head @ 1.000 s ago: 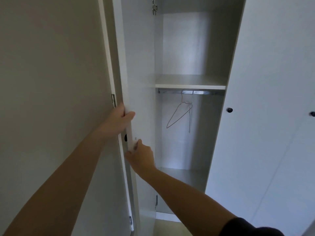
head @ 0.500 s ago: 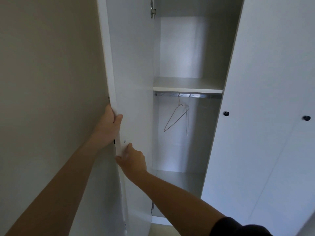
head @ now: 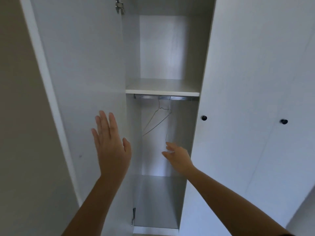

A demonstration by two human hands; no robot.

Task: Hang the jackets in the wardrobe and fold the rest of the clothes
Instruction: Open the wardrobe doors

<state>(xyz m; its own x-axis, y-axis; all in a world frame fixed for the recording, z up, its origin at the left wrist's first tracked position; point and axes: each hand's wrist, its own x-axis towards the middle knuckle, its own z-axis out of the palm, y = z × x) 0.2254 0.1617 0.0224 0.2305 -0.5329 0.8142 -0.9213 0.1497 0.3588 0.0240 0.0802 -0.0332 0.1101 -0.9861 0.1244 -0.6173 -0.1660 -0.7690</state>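
The white wardrobe stands in front of me with its left door [head: 80, 86] swung wide against the wall. Inside, a shelf [head: 162, 90] sits above a metal rail [head: 166, 97]. One thin wire hanger [head: 157, 120] hangs from the rail, tilted. My left hand [head: 111, 145] is flat and spread in front of the open door's inner face, holding nothing. My right hand [head: 178, 155] reaches into the compartment just below the hanger's lower end, fingers apart and empty. No jackets or other clothes are in view.
Two closed wardrobe doors [head: 255, 99] with black knobs [head: 204, 118] fill the right side. A beige wall [head: 15, 116] runs along the left behind the open door. The compartment floor [head: 158, 198] is bare. Door hinges [head: 119, 5] show at top and bottom.
Both hands have let go of the door's edge. The door has swung fully wide. My left hand has spread flat and my right hand has moved into the compartment toward the hanger.
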